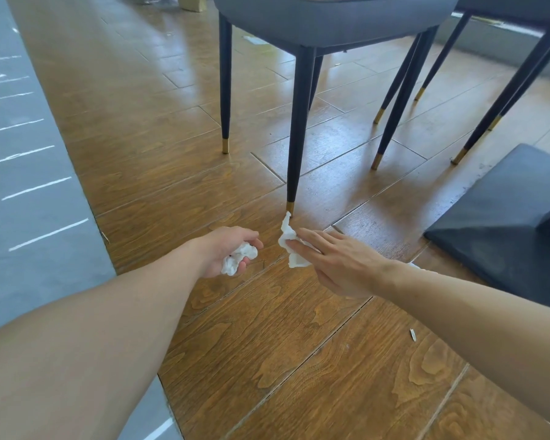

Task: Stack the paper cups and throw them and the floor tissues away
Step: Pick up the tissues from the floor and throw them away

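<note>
A crumpled white tissue (239,258) sits in my left hand (226,249), whose fingers curl around it just above the wooden floor. A second white tissue (289,241) lies by the foot of the chair's front leg (294,154). My right hand (334,260) is on that second tissue with fingers stretched flat over it, and part of the tissue is hidden under them. No paper cups are in view.
A dark blue chair (331,23) stands right ahead, more chair legs to the right. A dark table base (505,217) lies on the floor at right. A small white scrap (412,335) lies on the wooden floor (299,360). Grey flooring (29,201) runs along the left.
</note>
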